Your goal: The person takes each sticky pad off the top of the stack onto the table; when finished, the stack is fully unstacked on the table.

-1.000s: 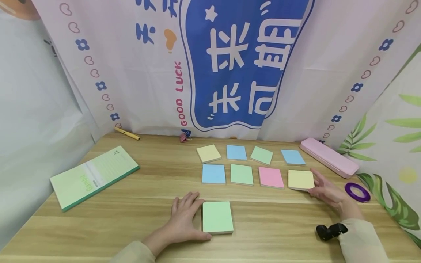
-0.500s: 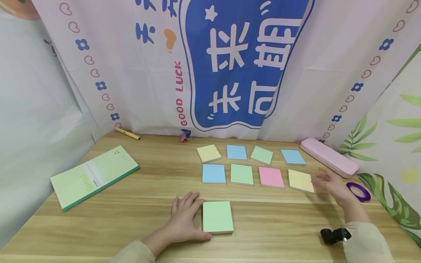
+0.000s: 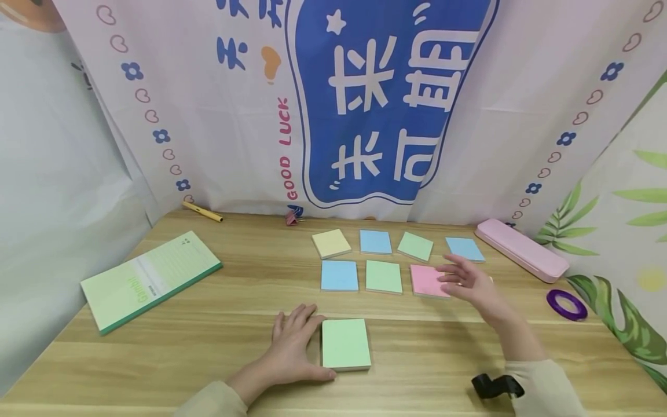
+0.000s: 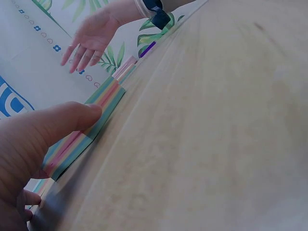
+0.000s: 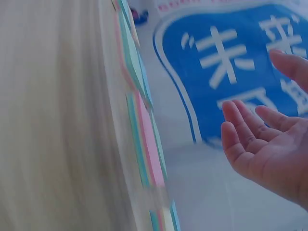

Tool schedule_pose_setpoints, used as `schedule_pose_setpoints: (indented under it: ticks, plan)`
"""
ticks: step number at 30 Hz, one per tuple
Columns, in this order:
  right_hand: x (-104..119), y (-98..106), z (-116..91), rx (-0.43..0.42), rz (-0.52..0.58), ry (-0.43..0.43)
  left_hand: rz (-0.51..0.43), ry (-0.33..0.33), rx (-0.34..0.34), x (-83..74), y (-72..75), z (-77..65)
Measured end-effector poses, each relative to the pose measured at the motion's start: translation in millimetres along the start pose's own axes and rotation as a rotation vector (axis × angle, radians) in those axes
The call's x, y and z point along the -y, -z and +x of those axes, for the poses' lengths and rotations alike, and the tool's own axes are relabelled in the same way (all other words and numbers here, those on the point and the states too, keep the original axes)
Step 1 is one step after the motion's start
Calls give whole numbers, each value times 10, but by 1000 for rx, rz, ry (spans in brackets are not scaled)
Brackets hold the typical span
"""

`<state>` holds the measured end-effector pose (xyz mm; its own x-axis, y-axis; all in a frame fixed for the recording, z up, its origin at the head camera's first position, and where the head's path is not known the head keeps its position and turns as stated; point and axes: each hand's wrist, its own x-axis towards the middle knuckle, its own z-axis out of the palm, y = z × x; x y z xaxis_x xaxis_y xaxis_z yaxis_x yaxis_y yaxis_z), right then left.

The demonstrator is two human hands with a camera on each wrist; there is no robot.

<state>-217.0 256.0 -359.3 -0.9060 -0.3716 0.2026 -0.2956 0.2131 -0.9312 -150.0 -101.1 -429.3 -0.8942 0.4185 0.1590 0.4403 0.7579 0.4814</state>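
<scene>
On the near middle of the table lies a thick green sticky note pad (image 3: 346, 344). My left hand (image 3: 292, 350) rests at its left side, thumb on the near edge and forefinger at the far left corner, holding it. In the left wrist view the thumb lies along the pad's striped side (image 4: 72, 144). My right hand (image 3: 474, 286) hovers with loose fingers and nothing in them, between the pink sticky note pad (image 3: 428, 281) and a yellow pad that it almost wholly hides. The right wrist view shows its palm (image 5: 269, 149) apart from the pads.
More sticky note pads stand in two rows, among them a blue pad (image 3: 339, 275) and a green pad (image 3: 383, 277). A notebook (image 3: 151, 281) lies left, a yellow pen (image 3: 203, 212) and binder clips (image 3: 294, 215) behind. At right are a pink case (image 3: 521, 251) and purple tape (image 3: 567, 304).
My right hand has let go of the yellow pad, lifted away and moved left over it towards the pink pad. The left hand and its green pad have stayed put.
</scene>
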Motion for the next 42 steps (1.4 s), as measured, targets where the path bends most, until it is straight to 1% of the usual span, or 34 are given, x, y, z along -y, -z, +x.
schedule_pose_setpoints:
  ticks: [3, 6, 11, 14, 16, 19, 22, 25, 27, 31, 37, 42]
  plan:
    - [44, -254, 63, 86, 11, 9, 2, 4, -1, 4, 5, -2]
    - [68, -491, 113, 174, 27, 36, 1, 7, 0, 4, 12, -6]
    - [60, -798, 156, 309, 99, 40, 9, 7, 0, 4, 19, -6]
    - [29, -933, 165, 356, 132, 21, 18, 9, -5, 4, 23, -8]
    - [-4, -1014, 157, 367, 109, 19, 20, 10, -10, 4, 25, -10]
    - [-57, -1134, 106, 373, 12, 1, 19, 8, -11, 3, 21, -13]
    - [-103, -1243, 21, 386, -162, -18, 15, 5, -6, -1, 11, -13]
    - [-132, -1328, -44, 390, -333, -6, 11, 4, 2, -7, 7, -13]
    - [-144, -1373, -63, 376, -406, 16, 12, 3, 3, -8, 12, -8]
    - [-165, -1420, -82, 354, -458, 50, 18, 6, 5, -10, 11, -2]
    - [-169, -1439, -91, 365, -577, 91, 20, 5, -4, -9, 9, -3]
    - [-177, -1415, -85, 355, -563, 93, 17, 7, -2, -18, 14, -3]
